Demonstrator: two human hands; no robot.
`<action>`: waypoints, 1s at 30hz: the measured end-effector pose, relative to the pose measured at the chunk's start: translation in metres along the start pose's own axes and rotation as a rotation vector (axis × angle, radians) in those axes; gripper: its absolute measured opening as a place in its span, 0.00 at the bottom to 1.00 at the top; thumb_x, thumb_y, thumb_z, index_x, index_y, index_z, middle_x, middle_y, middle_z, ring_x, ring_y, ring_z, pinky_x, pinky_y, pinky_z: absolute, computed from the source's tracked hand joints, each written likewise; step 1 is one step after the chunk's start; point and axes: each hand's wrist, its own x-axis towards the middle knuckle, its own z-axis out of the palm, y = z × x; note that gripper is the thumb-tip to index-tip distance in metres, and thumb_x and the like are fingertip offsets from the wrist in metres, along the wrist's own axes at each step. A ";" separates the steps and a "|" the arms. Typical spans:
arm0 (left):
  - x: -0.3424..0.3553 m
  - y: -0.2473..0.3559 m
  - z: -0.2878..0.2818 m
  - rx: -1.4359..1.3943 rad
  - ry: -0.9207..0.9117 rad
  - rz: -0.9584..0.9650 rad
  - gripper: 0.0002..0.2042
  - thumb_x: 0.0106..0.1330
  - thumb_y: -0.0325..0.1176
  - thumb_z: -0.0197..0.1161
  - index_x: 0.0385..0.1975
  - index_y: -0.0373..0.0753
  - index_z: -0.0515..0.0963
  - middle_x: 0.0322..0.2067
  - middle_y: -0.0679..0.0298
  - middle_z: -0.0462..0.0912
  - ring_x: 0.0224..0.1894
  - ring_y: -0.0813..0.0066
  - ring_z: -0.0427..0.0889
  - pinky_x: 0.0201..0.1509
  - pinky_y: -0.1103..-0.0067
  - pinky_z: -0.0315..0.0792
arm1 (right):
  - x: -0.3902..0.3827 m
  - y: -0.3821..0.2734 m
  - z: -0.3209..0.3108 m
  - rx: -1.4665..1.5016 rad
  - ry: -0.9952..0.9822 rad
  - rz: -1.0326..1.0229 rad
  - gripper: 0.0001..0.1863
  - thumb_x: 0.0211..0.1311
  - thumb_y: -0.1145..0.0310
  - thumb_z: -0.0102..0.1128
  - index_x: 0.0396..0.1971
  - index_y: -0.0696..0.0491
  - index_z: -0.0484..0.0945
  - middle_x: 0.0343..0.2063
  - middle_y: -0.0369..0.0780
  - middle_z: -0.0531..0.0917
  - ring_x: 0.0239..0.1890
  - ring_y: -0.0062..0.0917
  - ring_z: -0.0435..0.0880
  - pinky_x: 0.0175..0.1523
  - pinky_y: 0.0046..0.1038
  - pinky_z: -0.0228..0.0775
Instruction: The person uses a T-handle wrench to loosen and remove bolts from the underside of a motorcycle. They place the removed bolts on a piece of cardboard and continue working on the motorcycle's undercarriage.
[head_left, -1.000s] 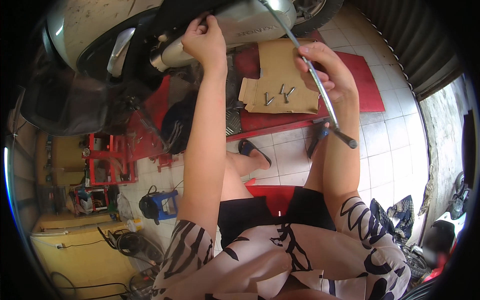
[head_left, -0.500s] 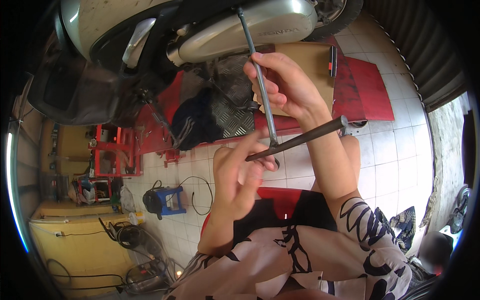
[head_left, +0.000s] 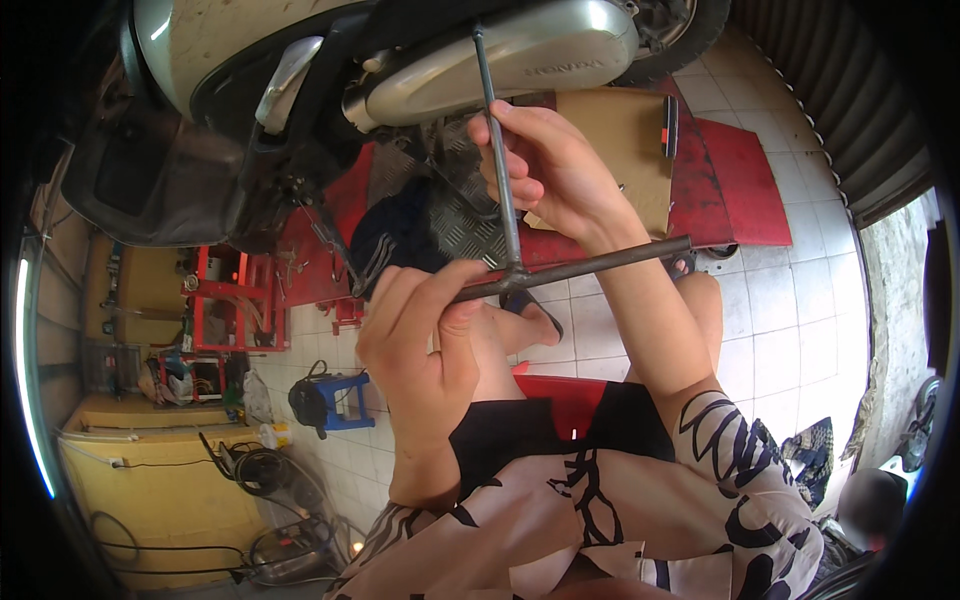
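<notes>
A long steel T-handle wrench reaches up to the silver side cover of a scooter, its far tip at the cover's upper edge. Midway along the shaft, my right hand holds it loosely between thumb and curled fingers. My left hand is closed around the left end of the crossbar, its fingers hiding that end. The crossbar's other end sticks out to the right, above my right forearm.
Beneath the scooter lies a red lift platform with a cardboard piece and a dark cloth. At left stand a blue stool, a red tool rack and a coiled hose. My knees are below the wrench.
My left hand has moved left and closed on the crossbar's end, where its fingers were spread before. The crossbar has swung a little; my right hand has shifted slightly left.
</notes>
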 end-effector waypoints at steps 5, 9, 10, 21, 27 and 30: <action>-0.005 -0.003 0.005 0.001 0.119 -0.082 0.09 0.65 0.31 0.57 0.35 0.32 0.80 0.22 0.61 0.74 0.23 0.69 0.72 0.28 0.77 0.64 | 0.006 0.008 -0.004 0.126 -0.156 0.024 0.16 0.72 0.62 0.47 0.42 0.62 0.73 0.18 0.31 0.67 0.16 0.12 0.62 0.21 0.15 0.55; -0.015 -0.015 0.006 -0.015 0.157 -0.191 0.14 0.72 0.35 0.52 0.40 0.29 0.78 0.23 0.62 0.78 0.25 0.77 0.75 0.30 0.83 0.66 | 0.009 0.015 -0.009 0.117 -0.299 0.075 0.16 0.70 0.65 0.51 0.49 0.61 0.73 0.21 0.32 0.70 0.19 0.14 0.63 0.25 0.16 0.59; -0.017 -0.015 0.005 -0.023 0.153 -0.250 0.16 0.73 0.37 0.50 0.41 0.28 0.78 0.24 0.62 0.80 0.26 0.77 0.76 0.31 0.83 0.67 | 0.008 0.015 -0.005 0.082 -0.283 0.080 0.16 0.70 0.66 0.51 0.50 0.61 0.73 0.21 0.32 0.70 0.20 0.13 0.64 0.25 0.16 0.59; -0.021 0.029 0.013 -0.545 0.030 -0.336 0.16 0.72 0.33 0.47 0.34 0.26 0.78 0.26 0.58 0.85 0.23 0.81 0.80 0.31 0.86 0.71 | 0.017 0.030 -0.012 0.058 -0.226 0.117 0.12 0.71 0.64 0.50 0.39 0.59 0.73 0.14 0.29 0.66 0.12 0.10 0.60 0.19 0.15 0.51; -0.036 0.029 0.010 -0.321 -0.010 -0.560 0.17 0.71 0.31 0.49 0.55 0.27 0.69 0.18 0.65 0.80 0.16 0.86 0.72 0.23 0.88 0.63 | 0.015 0.022 -0.008 0.169 -0.197 0.069 0.14 0.71 0.62 0.52 0.35 0.60 0.74 0.13 0.28 0.66 0.11 0.08 0.58 0.17 0.15 0.49; -0.043 0.029 0.024 -0.303 -0.261 -0.331 0.22 0.71 0.31 0.50 0.62 0.29 0.64 0.16 0.65 0.77 0.16 0.88 0.69 0.21 0.88 0.60 | 0.017 0.025 -0.006 0.170 -0.172 0.056 0.14 0.71 0.62 0.52 0.34 0.60 0.73 0.13 0.27 0.65 0.11 0.08 0.58 0.17 0.15 0.49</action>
